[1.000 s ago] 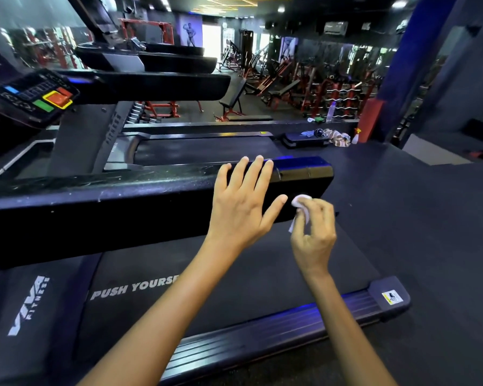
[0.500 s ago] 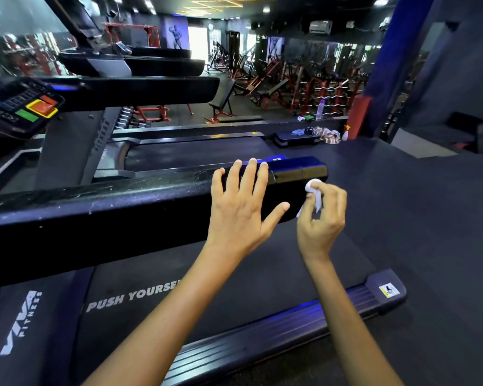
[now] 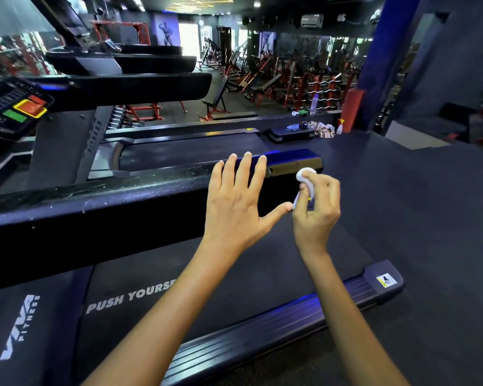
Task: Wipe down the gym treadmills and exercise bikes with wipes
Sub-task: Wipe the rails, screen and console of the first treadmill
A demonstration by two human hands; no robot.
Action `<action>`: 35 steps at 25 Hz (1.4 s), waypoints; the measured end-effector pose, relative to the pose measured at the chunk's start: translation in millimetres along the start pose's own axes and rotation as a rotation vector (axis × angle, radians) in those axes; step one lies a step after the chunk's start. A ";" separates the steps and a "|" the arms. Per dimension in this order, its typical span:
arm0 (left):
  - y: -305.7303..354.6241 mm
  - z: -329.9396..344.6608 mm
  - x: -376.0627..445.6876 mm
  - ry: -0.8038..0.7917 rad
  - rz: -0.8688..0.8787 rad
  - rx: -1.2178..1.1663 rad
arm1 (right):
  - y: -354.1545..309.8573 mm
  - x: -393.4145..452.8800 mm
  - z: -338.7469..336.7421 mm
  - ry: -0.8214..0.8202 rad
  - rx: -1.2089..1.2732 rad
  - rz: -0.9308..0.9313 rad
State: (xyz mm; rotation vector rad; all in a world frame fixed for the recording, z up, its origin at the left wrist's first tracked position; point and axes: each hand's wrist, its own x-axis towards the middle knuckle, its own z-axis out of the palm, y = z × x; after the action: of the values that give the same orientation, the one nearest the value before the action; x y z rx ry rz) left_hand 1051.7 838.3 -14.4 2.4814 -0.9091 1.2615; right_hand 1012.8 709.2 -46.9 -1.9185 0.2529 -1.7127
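A person's left hand (image 3: 236, 203) lies flat against the near side of a long black glossy treadmill handrail (image 3: 101, 215), fingers straight and spread, fingertips reaching over its top edge, thumb stretched out toward the other hand. Just to the right of that thumb, the right hand (image 3: 317, 210) has its fingers curled around a small white crumpled wipe (image 3: 304, 175), which bulges out above the knuckles and sits against the handrail's end. Below both hands runs the dark grey treadmill belt (image 3: 234, 277), printed with white lettering. Far to the left of the left hand is a black control console with red, yellow and green buttons (image 3: 14, 107). Beyond the hands, more treadmills and red weight machines stand, blurred.
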 end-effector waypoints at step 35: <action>46.5 2.9 21.6 -0.072 -0.073 -0.071 | 38.2 14.3 -17.1 -0.156 0.185 -0.193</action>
State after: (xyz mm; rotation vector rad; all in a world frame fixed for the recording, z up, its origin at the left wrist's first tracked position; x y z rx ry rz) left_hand 1034.7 791.2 -3.1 2.4944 -0.8556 1.1043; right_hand 1007.1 665.9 -53.6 -1.9756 -0.1488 -1.6306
